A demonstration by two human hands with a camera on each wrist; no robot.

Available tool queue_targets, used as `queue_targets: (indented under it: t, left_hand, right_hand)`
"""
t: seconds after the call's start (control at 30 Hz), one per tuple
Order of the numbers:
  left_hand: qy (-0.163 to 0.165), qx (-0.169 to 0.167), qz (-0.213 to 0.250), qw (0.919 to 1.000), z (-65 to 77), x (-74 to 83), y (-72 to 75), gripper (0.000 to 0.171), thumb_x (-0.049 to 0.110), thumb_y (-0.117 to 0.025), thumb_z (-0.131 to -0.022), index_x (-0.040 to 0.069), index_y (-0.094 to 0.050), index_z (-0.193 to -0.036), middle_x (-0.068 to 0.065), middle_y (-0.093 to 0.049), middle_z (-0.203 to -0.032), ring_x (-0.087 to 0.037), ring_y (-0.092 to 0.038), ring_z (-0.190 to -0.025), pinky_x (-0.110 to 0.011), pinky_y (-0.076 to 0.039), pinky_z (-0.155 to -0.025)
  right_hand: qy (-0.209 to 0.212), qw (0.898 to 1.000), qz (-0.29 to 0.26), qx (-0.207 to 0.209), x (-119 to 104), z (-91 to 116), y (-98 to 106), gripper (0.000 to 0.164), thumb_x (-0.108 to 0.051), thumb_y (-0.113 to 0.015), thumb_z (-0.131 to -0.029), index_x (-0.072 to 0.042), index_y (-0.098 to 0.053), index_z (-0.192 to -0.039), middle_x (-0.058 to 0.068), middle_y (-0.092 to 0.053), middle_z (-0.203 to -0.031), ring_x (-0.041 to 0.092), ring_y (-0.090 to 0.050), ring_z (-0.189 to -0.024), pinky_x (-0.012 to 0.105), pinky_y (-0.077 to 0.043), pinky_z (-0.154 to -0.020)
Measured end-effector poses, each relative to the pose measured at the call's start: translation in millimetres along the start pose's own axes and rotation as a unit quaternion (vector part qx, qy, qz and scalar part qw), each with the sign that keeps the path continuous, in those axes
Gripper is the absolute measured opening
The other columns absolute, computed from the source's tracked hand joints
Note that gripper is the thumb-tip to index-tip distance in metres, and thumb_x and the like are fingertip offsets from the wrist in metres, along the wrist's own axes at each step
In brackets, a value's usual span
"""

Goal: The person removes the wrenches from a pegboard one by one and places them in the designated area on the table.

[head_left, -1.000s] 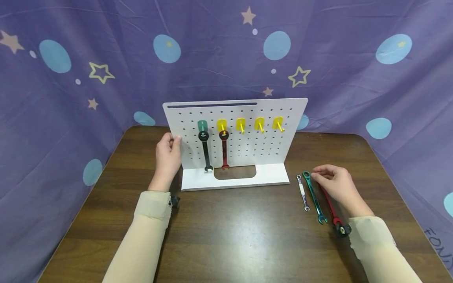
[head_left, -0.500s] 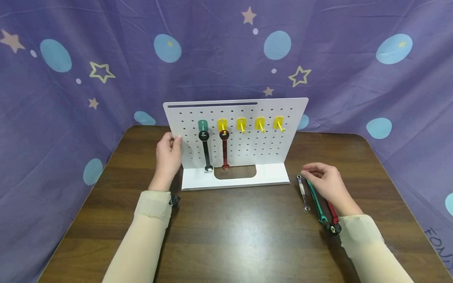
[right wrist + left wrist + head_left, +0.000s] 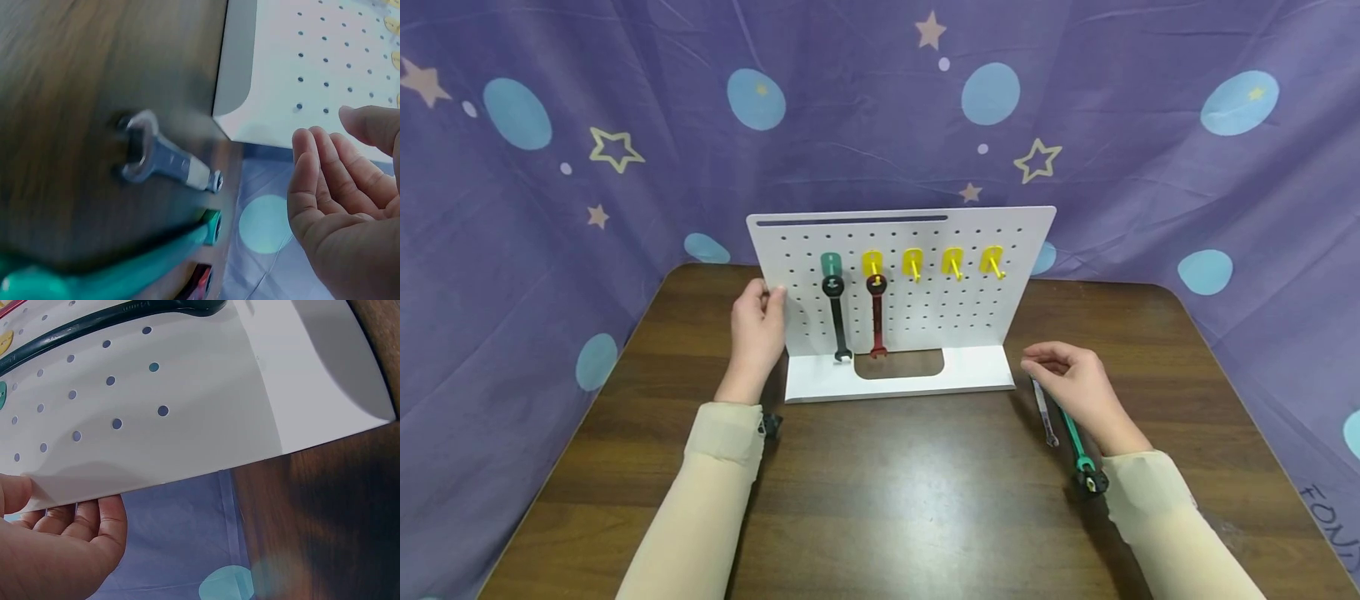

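While the left hand (image 3: 758, 325) pinches the white perforated pegboard (image 3: 936, 312), presumably to steady it, I find the right hand (image 3: 1071, 386) empty and loosely curved near the silver metal wrench (image 3: 174, 162) on the brown wooden table (image 3: 865, 483).

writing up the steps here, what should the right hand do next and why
Probably lower the right hand slightly and pinch the silver wrench: its fingers hold nothing and, in the head view, are close to the wrench's far end. The left hand grips the pegboard, and three yellow hooks there are bare.
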State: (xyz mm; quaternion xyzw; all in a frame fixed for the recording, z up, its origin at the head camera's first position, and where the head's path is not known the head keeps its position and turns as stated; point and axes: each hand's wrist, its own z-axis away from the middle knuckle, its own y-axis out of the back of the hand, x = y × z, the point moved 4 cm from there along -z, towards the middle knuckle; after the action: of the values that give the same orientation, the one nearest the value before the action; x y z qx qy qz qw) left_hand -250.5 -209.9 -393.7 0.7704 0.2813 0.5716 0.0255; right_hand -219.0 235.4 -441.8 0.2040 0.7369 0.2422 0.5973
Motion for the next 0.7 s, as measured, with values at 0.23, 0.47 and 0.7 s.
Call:
queue_targets:
  t: [0.23,0.47,0.7]
  left_hand:
    - [-0.001,0.002,0.001,1.0,-0.1,-1.4,-1.0,0.022,0.013,-0.051,-0.108,-0.005,-0.062,-0.112,-0.014,-0.055,-0.075,-0.016,-0.041,-0.06,-0.024,-0.034,-0.05]
    - [-0.007,0.004,0.005,1.0,-0.4,-1.7,-2.0,0.022,0.012,-0.052,-0.108,-0.006,-0.062,-0.111,-0.016,-0.056,-0.074,-0.015,-0.041,-0.059,-0.023,-0.033,-0.05]
    - [-0.005,0.003,0.003,1.0,-0.2,-2.0,-2.2,0.022,0.014,-0.051,-0.108,-0.005,-0.062,-0.112,-0.014,-0.055,-0.074,-0.015,-0.041,-0.06,-0.024,-0.034,-0.05]
  right_hand:
    - [0.004,1.0,-0.022,-0.016,-12,-5,-10,0.026,-0.014,-0.072,-0.097,0.004,-0.071,-0.116,0.011,-0.072,-0.105,0.024,-0.067,-0.095,0.02,-0.051,-0.08]
    - [0.008,1.0,-0.023,-0.02,-21,-9,-21,0.023,-0.016,-0.074,-0.096,0.0,-0.072,-0.112,0.008,-0.073,-0.101,0.021,-0.067,-0.091,0.023,-0.053,-0.076]
    - [0.015,0.998,-0.053,-0.024,-29,-12,-30,0.02,-0.013,-0.076,-0.094,-0.002,-0.073,-0.111,0.008,-0.073,-0.1,0.022,-0.068,-0.09,0.023,-0.054,-0.076]
